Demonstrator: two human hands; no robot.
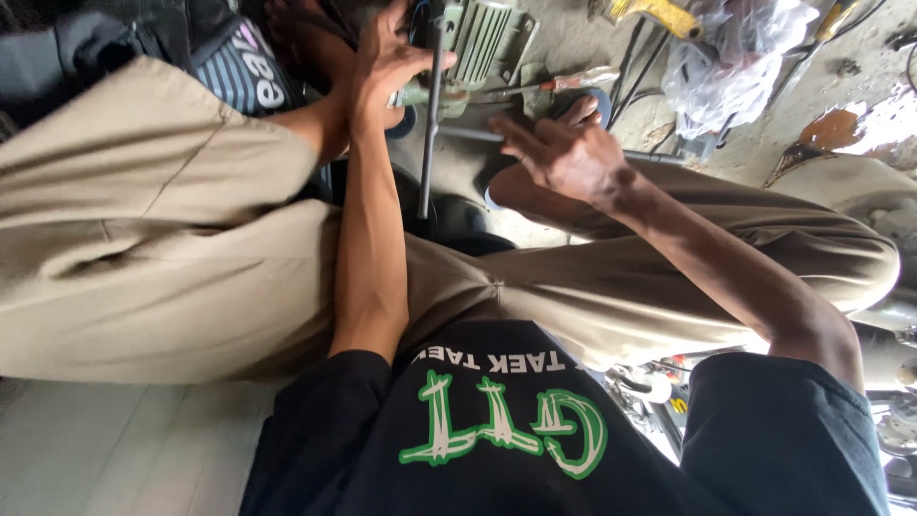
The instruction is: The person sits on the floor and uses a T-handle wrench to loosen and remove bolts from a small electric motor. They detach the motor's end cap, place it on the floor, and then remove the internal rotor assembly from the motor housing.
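Head view | left hand (387, 67) grip clenched around dark metal rod (429, 143), top centre | right hand (564, 153) fingers curled, hold unclear | green housing (487, 38) cut off at top edge

Looks like a repair workshop, work done low on the floor. Bare, stained concrete floor (573, 38) w/ tools lying loose: red-handled screwdriver (564, 84), long metal rod (432, 124), yellow tool (659, 14), cables, crumpled plastic bag (726, 57). Green ribbed machine housing (487, 38) sits among them. Rusty patch (831, 129) at right edge.
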